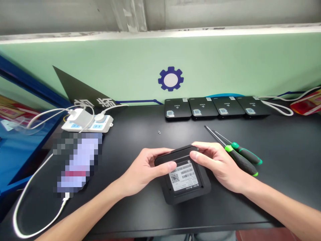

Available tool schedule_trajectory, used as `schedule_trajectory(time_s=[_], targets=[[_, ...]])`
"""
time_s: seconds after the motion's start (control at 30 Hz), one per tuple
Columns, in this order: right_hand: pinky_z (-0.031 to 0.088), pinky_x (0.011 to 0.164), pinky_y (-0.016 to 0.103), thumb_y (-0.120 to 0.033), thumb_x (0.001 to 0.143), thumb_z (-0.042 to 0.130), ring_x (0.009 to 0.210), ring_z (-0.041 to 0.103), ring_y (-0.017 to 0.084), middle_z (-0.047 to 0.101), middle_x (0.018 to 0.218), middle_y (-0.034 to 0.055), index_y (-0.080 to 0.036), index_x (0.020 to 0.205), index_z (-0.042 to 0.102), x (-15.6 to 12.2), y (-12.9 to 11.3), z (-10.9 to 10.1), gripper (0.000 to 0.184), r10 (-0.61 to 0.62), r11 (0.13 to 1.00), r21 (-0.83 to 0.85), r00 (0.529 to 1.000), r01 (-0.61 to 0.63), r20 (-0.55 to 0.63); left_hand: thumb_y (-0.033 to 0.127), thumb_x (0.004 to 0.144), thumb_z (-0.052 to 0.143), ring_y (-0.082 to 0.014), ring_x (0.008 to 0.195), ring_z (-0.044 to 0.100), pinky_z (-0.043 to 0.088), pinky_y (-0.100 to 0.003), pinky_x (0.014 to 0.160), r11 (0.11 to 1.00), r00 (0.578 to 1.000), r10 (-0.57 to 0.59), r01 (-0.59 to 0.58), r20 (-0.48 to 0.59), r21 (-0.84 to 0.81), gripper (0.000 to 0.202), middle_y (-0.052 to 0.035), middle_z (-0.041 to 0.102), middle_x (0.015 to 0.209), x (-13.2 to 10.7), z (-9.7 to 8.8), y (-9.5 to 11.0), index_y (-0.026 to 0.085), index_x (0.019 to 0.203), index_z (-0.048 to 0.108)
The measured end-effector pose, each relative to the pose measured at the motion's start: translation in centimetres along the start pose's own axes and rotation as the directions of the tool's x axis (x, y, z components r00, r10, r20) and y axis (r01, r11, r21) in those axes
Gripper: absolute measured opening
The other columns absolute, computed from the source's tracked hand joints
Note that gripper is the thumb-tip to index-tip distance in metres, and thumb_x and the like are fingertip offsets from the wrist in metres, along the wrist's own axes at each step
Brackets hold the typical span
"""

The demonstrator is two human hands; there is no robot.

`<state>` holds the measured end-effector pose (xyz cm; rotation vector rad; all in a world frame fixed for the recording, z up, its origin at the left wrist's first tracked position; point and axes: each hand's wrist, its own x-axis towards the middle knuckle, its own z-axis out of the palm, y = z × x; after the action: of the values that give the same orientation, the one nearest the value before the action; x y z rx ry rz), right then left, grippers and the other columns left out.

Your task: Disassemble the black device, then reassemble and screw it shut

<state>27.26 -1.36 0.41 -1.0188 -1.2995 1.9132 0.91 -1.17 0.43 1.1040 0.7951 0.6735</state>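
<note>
Between my two hands is a black set-top box [203, 182], its underside with a white printed label [184, 177] and QR code turned up toward me. My left hand [142, 170] grips its left far corner, thumb lying on the bottom face near the label. On the right far corner, my right hand [220, 164] holds with its thumb pressed on the edge strip. The fingers of both hands are partly hidden behind the box. Two screwdrivers with black and green handles [242, 160] lie just beyond my right hand. A few tiny screws [158, 132] rest on the table ahead.
Several similar black boxes [177, 108] stand in a row along the green back panel [120, 67]. At left, a white power strip [105, 124] with plugged chargers sits behind a blurred-out phone [77, 164] on a looping white cable [18, 201]. A red box [307, 102] is far right.
</note>
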Motion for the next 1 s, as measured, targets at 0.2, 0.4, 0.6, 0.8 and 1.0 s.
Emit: schedule_trajectory(time_s=[0.2,0.4,0.6,0.8,1.0], targets=[[0.048,0.071,0.023,-0.061,0.102,0.080,0.078,0.055,0.011,0.062,0.087,0.0011,-0.015,0.093,0.070,0.07,-0.10,0.02,0.048,0.013,1.000,-0.012,1.000,-0.012,0.012,0.032,0.101,0.090,-0.0254,0.107,0.085,0.069,-0.031,0.098,1.000,1.000,-0.001,0.000,0.018,0.028,0.031,-0.0049,0.092,0.116,0.03,-0.03,0.18,0.028,0.131,0.092],[0.050,0.072,0.024,-0.066,0.104,0.076,0.079,0.058,0.011,0.063,0.088,0.0016,-0.016,0.094,0.070,0.25,0.28,-0.03,0.052,0.010,1.000,0.016,1.000,-0.010,0.000,0.035,0.097,0.095,-0.0265,0.108,0.085,0.068,-0.033,0.099,1.000,1.000,-0.013,0.013,0.012,0.008,0.030,-0.0056,0.091,0.111,0.06,0.00,0.17,0.026,0.126,0.094],[0.058,0.091,0.024,-0.057,0.101,0.085,0.103,0.071,0.015,0.077,0.113,0.0039,-0.023,0.115,0.080,0.76,0.42,-0.40,0.038,-0.091,0.994,0.057,0.994,0.094,-0.062,0.041,0.094,0.098,-0.0195,0.093,0.080,0.066,-0.026,0.084,0.989,0.968,0.011,-0.048,-0.253,-0.140,0.026,-0.0058,0.085,0.101,0.04,0.09,-0.37,0.019,0.105,0.088],[0.059,0.087,0.026,-0.056,0.100,0.085,0.092,0.068,0.015,0.075,0.100,0.0036,-0.020,0.102,0.081,0.84,0.53,-0.41,0.037,-0.106,0.992,0.057,0.990,0.112,-0.098,0.038,0.093,0.099,-0.0179,0.093,0.078,0.065,-0.027,0.088,0.982,0.982,0.037,-0.070,-0.187,-0.175,0.030,-0.0036,0.082,0.105,-0.06,0.42,-0.69,0.022,0.111,0.083],[0.053,0.075,0.027,-0.057,0.094,0.090,0.084,0.063,0.015,0.071,0.092,0.0038,-0.016,0.097,0.080,0.16,0.34,0.28,0.043,-0.023,1.000,0.019,0.998,0.024,-0.061,0.042,0.105,0.088,-0.0218,0.102,0.079,0.063,-0.029,0.093,0.998,0.991,0.045,-0.049,-0.129,-0.029,0.025,-0.0063,0.086,0.110,-0.13,0.29,-0.59,0.022,0.120,0.091]])
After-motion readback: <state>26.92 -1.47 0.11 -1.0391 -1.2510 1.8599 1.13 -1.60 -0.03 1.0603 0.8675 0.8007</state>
